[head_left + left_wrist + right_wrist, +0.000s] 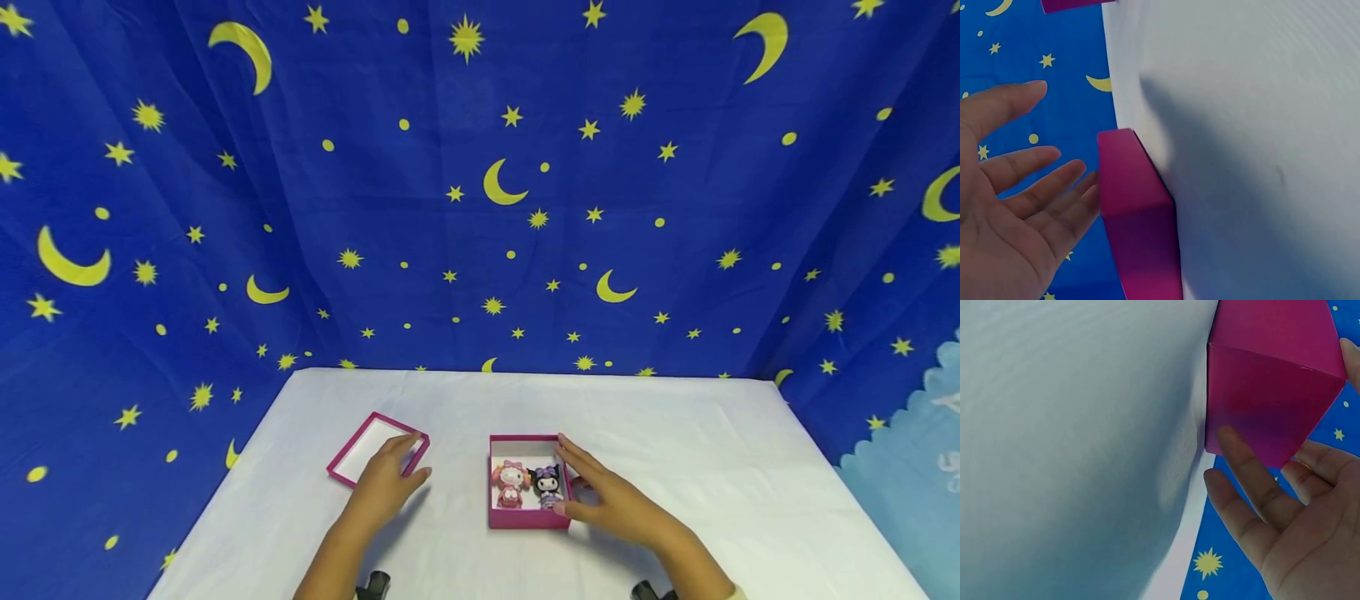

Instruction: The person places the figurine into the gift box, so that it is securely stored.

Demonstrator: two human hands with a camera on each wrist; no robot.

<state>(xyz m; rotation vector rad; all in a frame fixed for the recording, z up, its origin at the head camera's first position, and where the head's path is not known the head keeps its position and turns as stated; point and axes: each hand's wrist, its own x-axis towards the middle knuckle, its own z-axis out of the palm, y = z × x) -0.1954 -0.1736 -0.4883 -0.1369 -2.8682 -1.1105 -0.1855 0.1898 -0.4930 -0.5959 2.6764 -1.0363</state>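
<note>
An open pink box (527, 518) sits on the white table, holding a pink-and-white cat figure (511, 483) and a dark purple figure (548, 486). My right hand (579, 479) lies along the box's right wall with straight fingers; in the right wrist view the fingers (1254, 475) reach against the box's (1272, 381) side, the thumb at its far edge. The box's shallow pink lid (367, 446) lies upside down to the left. My left hand (405, 465) rests at its near right corner, and the spread fingers (1054, 181) sit beside the lid's wall (1138, 219).
The white tablecloth (712, 467) covers the table, with its edges at left, right and back. A blue curtain (480, 183) with yellow moons and stars hangs behind and at both sides. A pale blue panel (915, 467) stands at the far right.
</note>
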